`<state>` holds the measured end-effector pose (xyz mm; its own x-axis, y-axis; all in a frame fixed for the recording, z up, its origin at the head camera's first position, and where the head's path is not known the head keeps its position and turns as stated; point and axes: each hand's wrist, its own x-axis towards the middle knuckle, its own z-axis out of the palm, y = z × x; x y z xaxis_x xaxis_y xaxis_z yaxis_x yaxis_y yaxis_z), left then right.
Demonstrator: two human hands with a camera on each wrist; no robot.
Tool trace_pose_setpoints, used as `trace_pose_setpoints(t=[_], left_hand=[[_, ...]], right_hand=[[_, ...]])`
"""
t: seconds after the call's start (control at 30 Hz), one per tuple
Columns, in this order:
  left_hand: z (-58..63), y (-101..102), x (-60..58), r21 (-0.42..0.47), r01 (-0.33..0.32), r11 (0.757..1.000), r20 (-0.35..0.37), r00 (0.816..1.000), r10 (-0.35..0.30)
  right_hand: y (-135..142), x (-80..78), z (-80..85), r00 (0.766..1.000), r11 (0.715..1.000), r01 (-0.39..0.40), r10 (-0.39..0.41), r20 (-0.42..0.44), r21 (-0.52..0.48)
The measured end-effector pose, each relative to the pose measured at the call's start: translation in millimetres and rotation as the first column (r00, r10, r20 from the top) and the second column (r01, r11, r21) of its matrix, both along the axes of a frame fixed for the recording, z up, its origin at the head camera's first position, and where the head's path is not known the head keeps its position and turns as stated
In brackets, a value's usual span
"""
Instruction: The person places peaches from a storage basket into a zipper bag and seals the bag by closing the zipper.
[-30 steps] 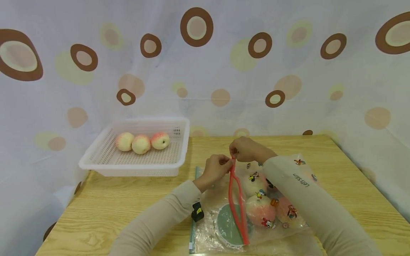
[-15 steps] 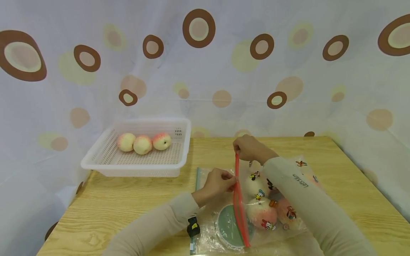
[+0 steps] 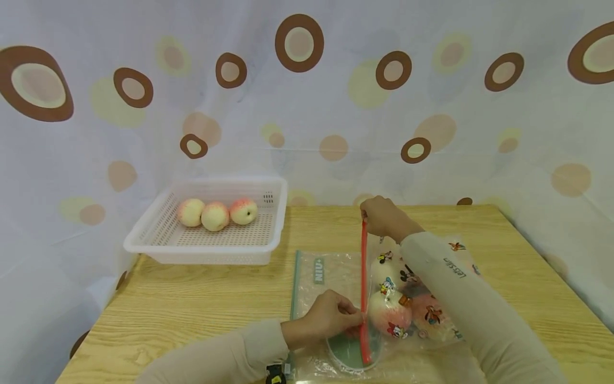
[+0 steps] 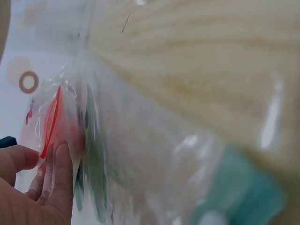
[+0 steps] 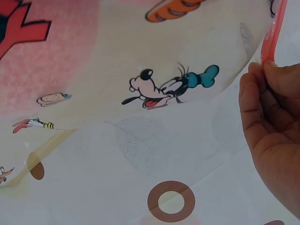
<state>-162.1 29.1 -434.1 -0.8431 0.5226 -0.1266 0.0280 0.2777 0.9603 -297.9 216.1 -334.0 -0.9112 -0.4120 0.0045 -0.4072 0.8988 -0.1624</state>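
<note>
Red zipper strip [image 3: 363, 266] of a clear cartoon-print bag [image 3: 405, 301], lower right of the frame, is pinched by the right hand [image 3: 385, 216] at its top end and the left hand [image 3: 326, 319] near its bottom. Peaches [image 3: 386, 310] show inside. Left lies a teal-edged bag [image 3: 342, 272]; mid-left, a white basket [image 3: 201, 249] holding three more peaches [image 3: 215, 217] stands on the worktop [image 3: 206, 298].

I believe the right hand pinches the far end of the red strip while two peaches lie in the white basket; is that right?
Not quite: three peaches, not two, lie in the white basket, as the head view shows. The right hand does pinch the far end of the red strip.
</note>
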Motion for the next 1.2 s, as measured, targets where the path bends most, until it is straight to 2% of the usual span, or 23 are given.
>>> trace_pose_setpoints(t=[0.2,0.3,0.5,0.63,0.7,0.87,0.97,1.07,1.2], left_hand=[[-4.1,-6,19.4,0.01,0.078,0.997,0.05,0.996,-0.079],[-4.2,-8,24.4,0.037,0.106,0.994,0.083,0.991,-0.108],[-4.5,-9,22.9,0.058,0.113,0.992,0.126,0.985,-0.119],[-7.7,-9,21.2,0.053,0.115,0.992,0.146,0.982,-0.121],[-8.9,-9,20.4,0.044,0.115,0.992,0.158,0.98,-0.12],[-10.3,-5,18.1,0.005,0.117,0.993,0.182,0.977,-0.116],[-10.5,-1,15.6,0.006,0.11,0.994,0.19,0.976,-0.109],[-9.9,2,12.1,0.029,0.107,0.994,0.18,0.977,-0.111],[-7.5,4,5.2,0.029,0.105,0.994,0.165,0.98,-0.108]], right_hand=[[2,1.0,1.3,0.999,0.999,0.037,-0.038,-0.013,-0.02],[5,0.6,0.6,0.998,0.997,0.067,-0.068,-0.016,-0.037],[7,-1.0,-3.3,0.996,0.994,0.083,-0.084,-0.005,-0.069],[10,1.5,-2.7,0.998,0.994,0.065,-0.065,-0.003,-0.085],[13,5.1,0.7,0.999,0.994,0.045,-0.042,0.025,-0.097],[35,23.0,14.4,0.993,0.996,-0.043,0.052,0.109,-0.08],[58,38.2,19.3,0.988,0.994,-0.089,0.098,0.121,-0.07],[84,54.6,16.7,0.989,0.992,-0.087,0.098,0.113,-0.093],[113,77.8,1.6,0.987,0.988,-0.074,0.092,0.132,-0.137]])
